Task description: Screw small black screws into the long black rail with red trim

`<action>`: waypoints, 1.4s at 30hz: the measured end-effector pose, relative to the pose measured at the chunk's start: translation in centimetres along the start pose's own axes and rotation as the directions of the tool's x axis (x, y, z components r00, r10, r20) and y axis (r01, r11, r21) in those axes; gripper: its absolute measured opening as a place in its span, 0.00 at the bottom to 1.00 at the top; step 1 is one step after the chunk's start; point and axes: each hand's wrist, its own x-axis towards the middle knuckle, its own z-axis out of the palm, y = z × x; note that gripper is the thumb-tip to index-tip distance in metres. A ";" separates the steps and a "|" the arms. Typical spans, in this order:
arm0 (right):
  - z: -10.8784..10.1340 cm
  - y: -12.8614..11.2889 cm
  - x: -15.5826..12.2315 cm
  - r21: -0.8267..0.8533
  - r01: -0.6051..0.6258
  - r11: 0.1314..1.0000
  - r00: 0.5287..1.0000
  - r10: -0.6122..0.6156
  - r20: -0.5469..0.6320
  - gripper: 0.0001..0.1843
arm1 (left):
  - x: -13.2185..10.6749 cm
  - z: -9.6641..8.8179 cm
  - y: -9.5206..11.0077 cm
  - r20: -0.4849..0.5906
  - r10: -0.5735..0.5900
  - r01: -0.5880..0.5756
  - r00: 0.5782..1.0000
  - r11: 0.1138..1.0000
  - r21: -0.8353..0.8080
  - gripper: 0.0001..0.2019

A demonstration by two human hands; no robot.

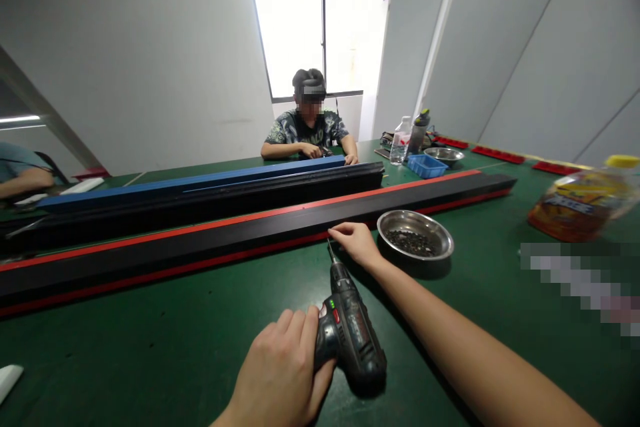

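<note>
My left hand is wrapped round the grip of a black cordless drill, which lies on its side with its bit pointing away from me. My right hand is pinched at the tip of the drill bit, against the near side of a long black and red bar. What sits between those fingertips is too small to make out. Just right of that hand stands a round metal bowl with many small dark screws in it.
Behind the bar lie a long black profile and a blue one. A co-worker sits across the green table. A blue basket, bottles, another metal bowl and a yellow-capped jug stand to the right.
</note>
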 end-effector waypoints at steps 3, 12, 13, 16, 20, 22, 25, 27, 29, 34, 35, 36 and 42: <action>0.0 0.8 0.2 0.090 0.009 0.996 0.999 -0.012 0.042 0.14 | 0.1 -0.1 0.1 0.003 -0.003 0.003 1.000 1.000 -0.008 0.24; -0.2 0.2 0.4 0.076 -0.050 0.996 0.989 0.039 0.144 0.11 | 0.1 -0.4 0.1 0.018 -0.004 0.005 1.000 1.000 -0.006 0.24; -0.2 0.2 0.4 0.072 -0.050 0.996 0.988 0.039 0.147 0.10 | 0.1 -0.4 0.1 0.021 -0.009 0.009 1.000 1.000 -0.008 0.24; -0.1 0.4 0.4 0.058 -0.042 0.997 0.988 0.033 0.153 0.11 | 0.1 -0.3 0.1 0.033 -0.021 0.021 0.999 1.000 -0.017 0.24; 0.1 1.0 0.5 0.041 -0.045 0.998 0.989 0.039 0.145 0.17 | 0.1 -0.3 0.2 0.043 -0.022 0.023 0.999 1.000 -0.011 0.24; 0.2 1.1 0.5 0.039 -0.046 0.998 0.989 0.040 0.141 0.18 | 0.1 -0.3 0.2 0.052 -0.027 0.027 0.998 1.000 -0.012 0.23; 0.2 1.0 0.3 0.033 -0.044 0.999 0.990 0.039 0.137 0.20 | 0.2 -0.4 0.2 0.065 -0.034 0.035 0.997 0.999 -0.023 0.23; 0.1 0.7 0.1 0.026 -0.044 0.999 0.992 0.040 0.119 0.22 | 0.3 -0.4 0.2 0.068 -0.042 0.044 0.997 0.999 -0.031 0.23; 0.1 0.4 -0.2 0.035 -0.035 0.999 0.996 0.032 0.087 0.21 | 0.3 -0.5 0.2 0.069 -0.052 0.054 0.996 0.998 -0.035 0.23; 0.1 0.1 -0.5 0.069 0.038 0.997 0.990 -0.047 0.133 0.24 | 0.3 -0.6 0.4 0.064 -0.064 0.066 0.996 0.997 -0.027 0.23; 0.1 0.0 -0.5 0.060 0.044 0.997 0.989 -0.052 0.141 0.25 | 0.3 -0.5 0.4 0.064 -0.070 0.072 0.995 0.997 -0.026 0.23; 0.1 0.0 -0.5 0.050 0.039 0.998 0.989 -0.046 0.139 0.26 | 0.2 -0.5 0.4 0.064 -0.077 0.079 0.995 0.997 -0.027 0.23; 0.1 0.1 -0.5 -0.020 0.046 0.999 0.996 -0.045 0.076 0.19 | 0.4 -0.3 0.1 0.031 -0.116 0.117 0.993 0.992 -0.035 0.24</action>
